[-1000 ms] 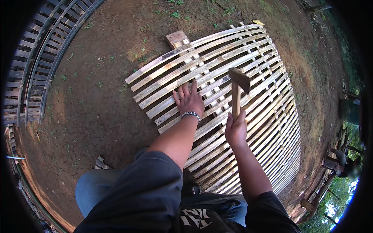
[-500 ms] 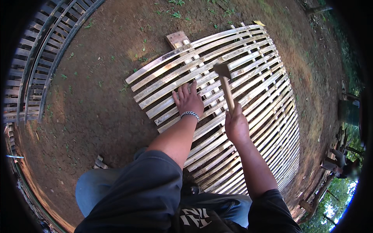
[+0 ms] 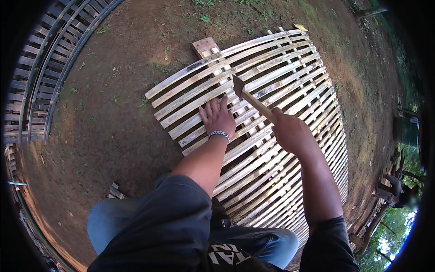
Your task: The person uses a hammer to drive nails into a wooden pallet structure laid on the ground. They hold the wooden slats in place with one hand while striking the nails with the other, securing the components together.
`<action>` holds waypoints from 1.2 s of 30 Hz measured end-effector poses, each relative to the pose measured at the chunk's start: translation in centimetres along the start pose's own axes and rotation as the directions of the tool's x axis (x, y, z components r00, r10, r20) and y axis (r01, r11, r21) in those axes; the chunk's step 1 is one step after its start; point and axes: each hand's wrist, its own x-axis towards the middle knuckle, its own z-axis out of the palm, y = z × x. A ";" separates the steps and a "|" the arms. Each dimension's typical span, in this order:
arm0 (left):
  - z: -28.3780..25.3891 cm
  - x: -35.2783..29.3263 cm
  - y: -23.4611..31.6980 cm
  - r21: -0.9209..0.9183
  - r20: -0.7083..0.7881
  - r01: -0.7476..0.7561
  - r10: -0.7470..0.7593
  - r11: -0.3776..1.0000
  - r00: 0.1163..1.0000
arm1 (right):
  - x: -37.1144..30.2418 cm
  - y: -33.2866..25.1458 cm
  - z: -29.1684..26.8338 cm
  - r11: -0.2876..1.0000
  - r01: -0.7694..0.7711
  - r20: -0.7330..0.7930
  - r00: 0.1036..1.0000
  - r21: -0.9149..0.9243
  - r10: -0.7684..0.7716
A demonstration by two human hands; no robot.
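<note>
My left hand [image 3: 218, 119] rests with spread fingers on the slats near the left end of a wide panel of pale wooden or bamboo slats [image 3: 276, 81]. A chain bracelet circles that wrist. In my right hand [image 3: 291, 131] is a hatchet [image 3: 256, 106], gripped by its light wooden handle. Its dark, flared head is over the slats, just beyond and right of my left fingertips. Whether the head touches the wood, I cannot tell. Narrow cross strips run beneath the slats, and a short board [image 3: 205, 46] sticks out at the far edge.
The panel lies on bare brown soil [image 3: 108, 118] with scattered weeds. Dark slatted panels [image 3: 50, 68] stand at the far left. A small wood scrap [image 3: 116, 191] lies near my left knee. Another person [image 3: 396, 190] is at the far right, near a dark green container [image 3: 406, 131].
The hatchet head has swung left and a little nearer, toward my left fingertips, while my right hand has shifted right. My left hand stays on the slats.
</note>
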 end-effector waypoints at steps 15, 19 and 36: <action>0.4 -0.2 0.5 -0.008 0.001 -0.009 0.009 1.000 1.000 | -2.0 -0.5 12.5 0.843 -0.023 -0.391 0.879 0.537 0.273; 0.0 0.0 0.2 -0.005 -0.016 -0.012 0.012 1.000 1.000 | -0.9 0.0 13.1 0.916 -0.252 -0.011 0.963 0.312 0.269; -0.3 -0.9 0.4 0.015 0.052 0.010 -0.011 1.000 0.999 | -1.7 -0.2 17.3 0.892 -0.276 0.081 0.961 0.358 0.265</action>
